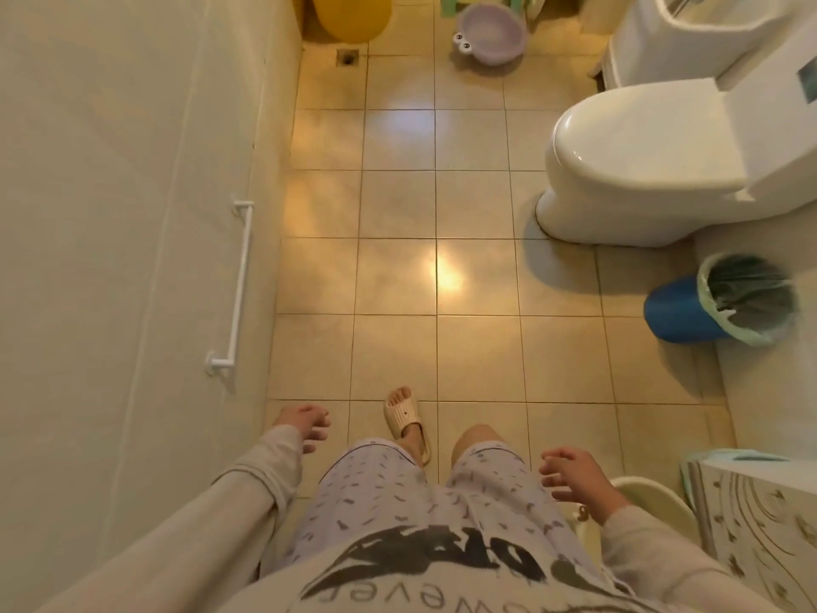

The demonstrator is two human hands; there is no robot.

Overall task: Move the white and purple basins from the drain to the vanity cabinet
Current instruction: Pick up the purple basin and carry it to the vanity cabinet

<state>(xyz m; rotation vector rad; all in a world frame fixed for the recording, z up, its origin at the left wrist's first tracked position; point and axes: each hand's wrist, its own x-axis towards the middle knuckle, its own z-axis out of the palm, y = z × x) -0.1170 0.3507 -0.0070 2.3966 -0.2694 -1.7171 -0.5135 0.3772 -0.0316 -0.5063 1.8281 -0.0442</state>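
The purple basin [491, 34] with two cartoon eyes leans on the floor at the far end, to the right of the floor drain [348, 58]. A white basin [645, 506] stands on the floor at the bottom right, against a patterned cabinet [760, 524] and partly hidden by my right arm. My left hand [305, 424] hangs at my side, fingers loosely apart, holding nothing. My right hand [574, 477] is spread just above the white basin's rim and holds nothing.
A white toilet [641, 157] stands at the right. A blue bin [725, 307] with a green liner sits beside it. A yellow tub [351, 15] is in the far left corner. A white grab rail [236, 285] is on the left wall. A green stool [482, 0] stands behind the purple basin.
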